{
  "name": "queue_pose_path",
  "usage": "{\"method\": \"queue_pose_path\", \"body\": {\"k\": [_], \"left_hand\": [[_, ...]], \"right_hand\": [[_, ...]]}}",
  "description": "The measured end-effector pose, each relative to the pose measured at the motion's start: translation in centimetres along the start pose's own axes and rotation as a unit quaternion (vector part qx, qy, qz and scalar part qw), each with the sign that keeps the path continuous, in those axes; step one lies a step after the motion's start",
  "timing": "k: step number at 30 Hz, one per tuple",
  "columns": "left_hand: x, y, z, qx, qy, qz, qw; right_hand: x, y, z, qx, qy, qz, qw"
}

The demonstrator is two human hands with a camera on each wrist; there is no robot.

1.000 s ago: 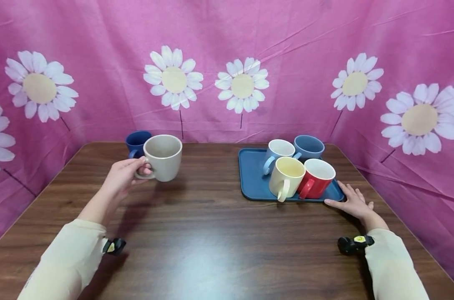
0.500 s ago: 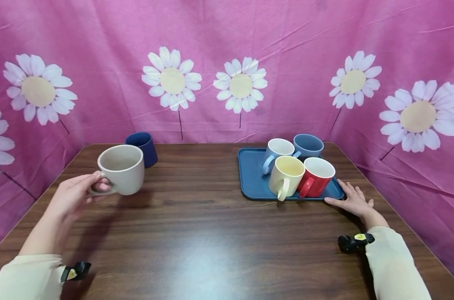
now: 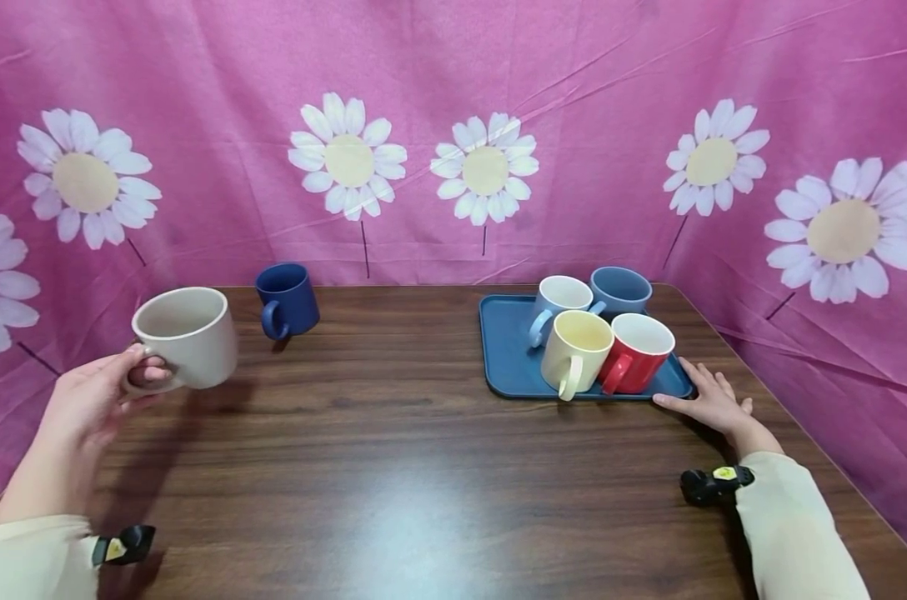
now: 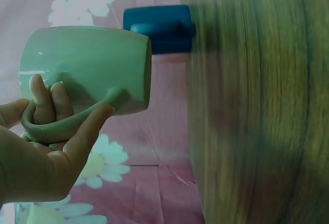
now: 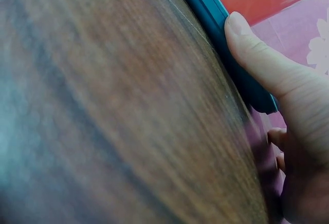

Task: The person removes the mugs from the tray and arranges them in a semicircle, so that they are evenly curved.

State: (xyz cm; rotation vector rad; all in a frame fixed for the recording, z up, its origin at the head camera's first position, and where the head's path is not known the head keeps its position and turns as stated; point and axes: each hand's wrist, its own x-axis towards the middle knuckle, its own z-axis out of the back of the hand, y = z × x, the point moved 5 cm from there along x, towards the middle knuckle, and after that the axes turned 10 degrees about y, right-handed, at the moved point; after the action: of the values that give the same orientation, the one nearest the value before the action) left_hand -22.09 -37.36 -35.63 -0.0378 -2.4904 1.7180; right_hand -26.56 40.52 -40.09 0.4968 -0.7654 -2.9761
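Observation:
A grey-beige mug is in my left hand, raised over the left side of the table. My fingers go through its handle, as the left wrist view shows, with the mug upright in the head view. Behind it to the right stands a dark blue mug, handle toward me. My right hand touches the near right corner of a blue tray, its fingers spread. In the right wrist view the thumb lies against the tray's rim.
On the tray stand a cream mug, a red mug, a light blue mug with white inside and a grey-blue mug. The brown wooden table meets a pink flowered cloth at its back and sides.
My left hand has carried the grey-beige mug leftward and a little toward me, away from the dark blue mug, which now shows fully. My right hand stays at the tray corner.

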Motion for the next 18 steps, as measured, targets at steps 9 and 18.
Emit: {"method": "queue_pose_path", "body": {"k": [9,18], "left_hand": [[3.4,3.3,7.0,-0.013,-0.113,0.025,0.9931],[3.9,1.7,2.0,-0.018,-0.167,0.048,0.9847]], "right_hand": [[-0.1,0.1,0.1,0.005,0.002,0.0,1.0],[-0.1,0.2,0.0,0.004,0.0,-0.004,1.0]]}}
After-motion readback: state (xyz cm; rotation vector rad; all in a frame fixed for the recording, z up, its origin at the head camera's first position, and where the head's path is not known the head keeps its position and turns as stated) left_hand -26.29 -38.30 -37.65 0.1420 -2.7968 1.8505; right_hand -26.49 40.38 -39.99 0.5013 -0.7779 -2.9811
